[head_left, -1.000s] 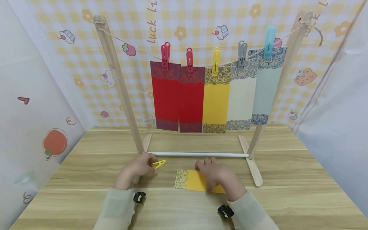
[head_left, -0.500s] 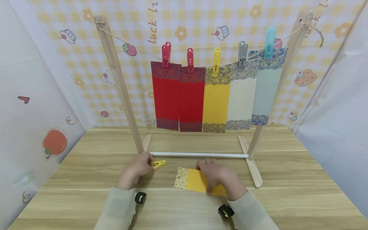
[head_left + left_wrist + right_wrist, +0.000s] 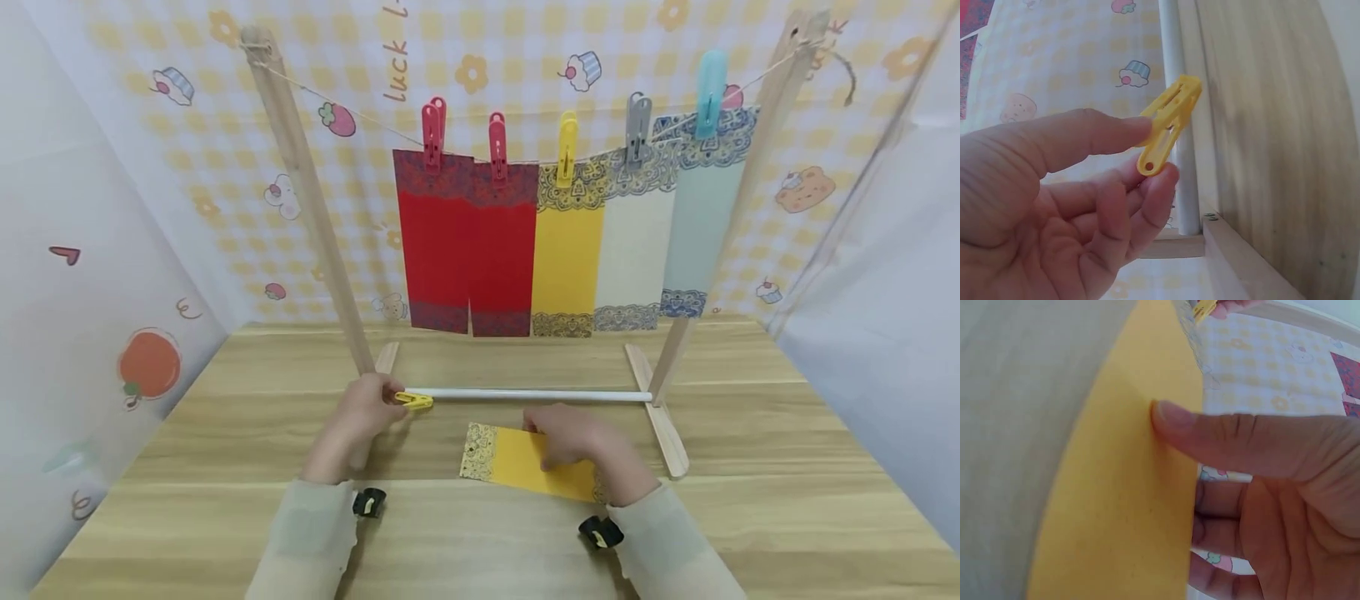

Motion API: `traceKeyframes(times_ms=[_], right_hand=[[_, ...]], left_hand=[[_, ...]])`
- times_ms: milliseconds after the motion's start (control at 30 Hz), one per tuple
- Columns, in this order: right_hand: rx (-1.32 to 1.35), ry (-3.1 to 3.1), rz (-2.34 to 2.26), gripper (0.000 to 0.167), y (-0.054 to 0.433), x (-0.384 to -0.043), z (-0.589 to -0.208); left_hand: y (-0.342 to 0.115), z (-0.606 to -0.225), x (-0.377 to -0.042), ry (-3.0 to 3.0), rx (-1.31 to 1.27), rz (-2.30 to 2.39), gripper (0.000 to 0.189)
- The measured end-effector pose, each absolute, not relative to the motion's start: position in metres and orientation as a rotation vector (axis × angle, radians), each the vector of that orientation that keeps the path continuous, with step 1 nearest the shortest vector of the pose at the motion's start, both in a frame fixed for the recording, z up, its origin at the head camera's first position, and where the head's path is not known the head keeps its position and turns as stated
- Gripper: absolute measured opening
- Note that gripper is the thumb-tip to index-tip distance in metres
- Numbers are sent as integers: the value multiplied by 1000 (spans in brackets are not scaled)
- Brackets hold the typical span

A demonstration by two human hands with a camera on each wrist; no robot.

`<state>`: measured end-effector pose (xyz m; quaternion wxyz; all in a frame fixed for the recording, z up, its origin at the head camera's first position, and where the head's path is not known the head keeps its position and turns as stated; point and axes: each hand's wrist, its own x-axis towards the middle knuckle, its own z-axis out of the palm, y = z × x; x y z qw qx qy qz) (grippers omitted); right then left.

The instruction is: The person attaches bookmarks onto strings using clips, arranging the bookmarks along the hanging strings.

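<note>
In the head view my left hand [image 3: 369, 406] pinches a yellow clothespin [image 3: 414, 401] in front of the rack's left post. The left wrist view shows the clothespin [image 3: 1169, 122] between thumb and fingertips, its holed end nearest the fingers. My right hand [image 3: 573, 435] grips a yellow card [image 3: 517, 458] with a patterned band at its left end. Seen from the right wrist, the thumb presses on the card's face [image 3: 1122, 506] and the fingers go behind it. The card is raised off the table and tilted.
A wooden rack with a left post [image 3: 311, 200] and a white bottom bar [image 3: 525, 394] stands behind the hands. From its string hang two red cards [image 3: 435, 250], a yellow card [image 3: 567, 258], a white card [image 3: 633, 250] and a pale blue card [image 3: 701, 225], each under a clothespin.
Both hands have risen a little from the table. The yellow card has come up with the right hand, and the clothespin has moved up with the left. The head view has shifted slightly.
</note>
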<state>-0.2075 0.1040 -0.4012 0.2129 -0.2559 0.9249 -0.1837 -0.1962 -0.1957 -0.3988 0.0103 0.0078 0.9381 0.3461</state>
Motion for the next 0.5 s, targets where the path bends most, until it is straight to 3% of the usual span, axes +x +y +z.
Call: traceKeyframes(times_ms=[500], right_hand=[[-888, 2513, -588, 28, 113, -209, -389]], left_hand=[[-190, -380, -189, 3004, -116, 1191, 31]])
